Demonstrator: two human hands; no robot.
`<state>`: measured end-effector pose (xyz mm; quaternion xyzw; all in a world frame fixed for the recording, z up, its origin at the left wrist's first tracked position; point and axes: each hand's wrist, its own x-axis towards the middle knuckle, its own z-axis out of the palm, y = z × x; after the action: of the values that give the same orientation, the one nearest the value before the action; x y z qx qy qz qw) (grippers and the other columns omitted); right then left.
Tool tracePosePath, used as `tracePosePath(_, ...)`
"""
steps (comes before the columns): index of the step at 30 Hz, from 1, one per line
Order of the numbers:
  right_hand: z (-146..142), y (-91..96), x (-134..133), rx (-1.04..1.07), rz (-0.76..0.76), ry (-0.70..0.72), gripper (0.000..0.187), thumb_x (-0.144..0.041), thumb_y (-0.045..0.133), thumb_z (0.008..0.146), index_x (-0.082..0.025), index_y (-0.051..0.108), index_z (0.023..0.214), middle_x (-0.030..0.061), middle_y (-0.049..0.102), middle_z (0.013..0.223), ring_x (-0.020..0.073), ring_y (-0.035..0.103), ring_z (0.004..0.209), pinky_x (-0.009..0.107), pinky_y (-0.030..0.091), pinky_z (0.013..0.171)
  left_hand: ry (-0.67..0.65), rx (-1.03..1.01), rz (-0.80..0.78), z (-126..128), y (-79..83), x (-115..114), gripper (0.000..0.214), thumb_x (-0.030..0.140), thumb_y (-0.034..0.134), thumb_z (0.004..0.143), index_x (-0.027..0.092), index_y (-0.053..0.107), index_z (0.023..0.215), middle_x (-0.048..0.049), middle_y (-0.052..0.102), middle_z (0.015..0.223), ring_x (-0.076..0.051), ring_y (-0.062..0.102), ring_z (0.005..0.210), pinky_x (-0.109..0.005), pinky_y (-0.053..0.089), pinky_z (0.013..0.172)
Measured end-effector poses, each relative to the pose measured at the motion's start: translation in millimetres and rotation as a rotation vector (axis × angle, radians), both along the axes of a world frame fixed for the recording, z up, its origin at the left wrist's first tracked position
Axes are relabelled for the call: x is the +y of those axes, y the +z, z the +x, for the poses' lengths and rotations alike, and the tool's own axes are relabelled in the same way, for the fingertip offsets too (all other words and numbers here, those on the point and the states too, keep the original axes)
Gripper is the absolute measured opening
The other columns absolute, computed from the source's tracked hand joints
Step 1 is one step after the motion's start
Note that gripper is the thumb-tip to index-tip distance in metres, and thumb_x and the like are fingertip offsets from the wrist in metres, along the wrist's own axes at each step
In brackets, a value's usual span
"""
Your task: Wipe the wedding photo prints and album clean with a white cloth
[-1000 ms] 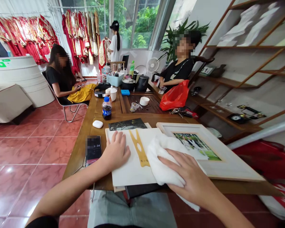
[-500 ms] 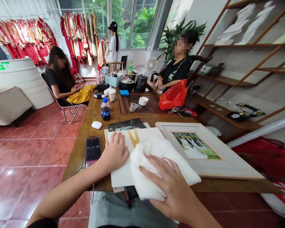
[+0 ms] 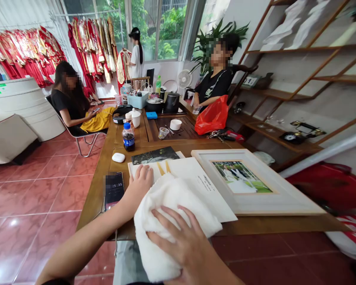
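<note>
My left hand [image 3: 141,184] lies flat on the left part of a white printed board [image 3: 209,184], its fingers stretched forward. Under my right hand [image 3: 182,237] is a bunched white cloth [image 3: 180,192], gripped with spread, bent fingers and pressed over the board's near part. Gold marks [image 3: 164,168] on the board peek out above the cloth; the rest of them is covered. Small dark print shows on the board's right side. Behind it a dark picture print [image 3: 156,155] sticks out. To the right lies a framed wedding photo [image 3: 241,176] with a wide pale border.
Left of the board are a phone [image 3: 114,190], a white earbud case [image 3: 118,157] and a cola bottle [image 3: 128,137]. A red plastic bag [image 3: 213,116], keys and a white bowl [image 3: 175,124] stand farther back. Two people sit around the table; another stands by hanging red garments.
My right hand has drawn the cloth left and toward me, uncovering the board's printed right side. My left hand stays on the board. The view has shifted slightly.
</note>
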<state>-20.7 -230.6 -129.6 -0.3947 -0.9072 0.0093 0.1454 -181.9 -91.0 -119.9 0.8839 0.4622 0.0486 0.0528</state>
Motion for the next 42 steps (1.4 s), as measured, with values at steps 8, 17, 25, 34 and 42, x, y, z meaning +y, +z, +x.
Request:
tracePosePath(8, 69.2, -4.7, -19.2, 0.011, 0.296, -0.203, 0.065, -0.062, 0.06, 0.079, -0.022, 0.059, 0.131, 0.0188, 0.053, 0.142, 0.0382, 0.047, 0.127, 0.052, 0.027, 0.102, 0.002, -0.132, -0.036, 1.9, 5.2, -5.6, 0.045, 0.03, 0.041, 0.099, 0.014, 0.04, 0.142, -0.0194, 0.037, 0.154, -0.036, 0.024, 0.149, -0.06, 0.038, 0.11)
tracePosePath(17, 84.9, -8.9, -19.0, 0.019, 0.342, -0.382, 0.051, -0.043, 0.058, 0.084, -0.02, 0.061, 0.129, 0.0192, 0.055, 0.136, 0.0385, 0.052, 0.12, 0.051, 0.036, 0.094, 0.009, -0.103, -0.033, 1.5, 5.0, -7.5, 0.047, 0.03, 0.039, 0.1, 0.01, 0.039, 0.142, -0.0202, 0.036, 0.155, -0.037, 0.024, 0.149, -0.059, 0.04, 0.11)
tracePosePath(25, 19.6, 2.8, 1.1, 0.041, 0.191, -0.26, 0.067, -0.047, 0.065, 0.072, -0.025, 0.058, 0.134, 0.0167, 0.051, 0.146, 0.0403, 0.046, 0.126, 0.056, 0.022, 0.103, 0.006, -0.086, -0.026, 1.6, 3.6, -5.7, 0.046, 0.032, 0.039, 0.102, 0.012, 0.037, 0.144, -0.0195, 0.035, 0.156, -0.036, 0.023, 0.15, -0.058, 0.04, 0.109)
tracePosePath(34, 1.5, 7.6, 9.3, 0.023, -0.014, -0.163, 0.079, -0.054, 0.071, 0.066, -0.03, 0.053, 0.14, 0.0171, 0.044, 0.155, 0.045, 0.043, 0.131, 0.063, 0.017, 0.104, -0.031, -0.039, 0.006, -3.1, 0.6, -1.6, 0.047, 0.038, 0.037, 0.105, 0.014, 0.033, 0.145, -0.0203, 0.032, 0.156, -0.037, 0.02, 0.151, -0.058, 0.041, 0.108)
tracePosePath(42, 42.6, 4.0, 10.6, 0.065, 0.089, -0.232, 0.071, -0.055, 0.07, 0.071, -0.028, 0.058, 0.136, 0.0151, 0.051, 0.147, 0.038, 0.048, 0.129, 0.054, 0.028, 0.104, 0.016, -0.09, -0.03, 0.7, 3.4, -5.8, 0.047, 0.033, 0.039, 0.102, 0.014, 0.037, 0.145, -0.0192, 0.035, 0.156, -0.036, 0.022, 0.15, -0.059, 0.037, 0.111)
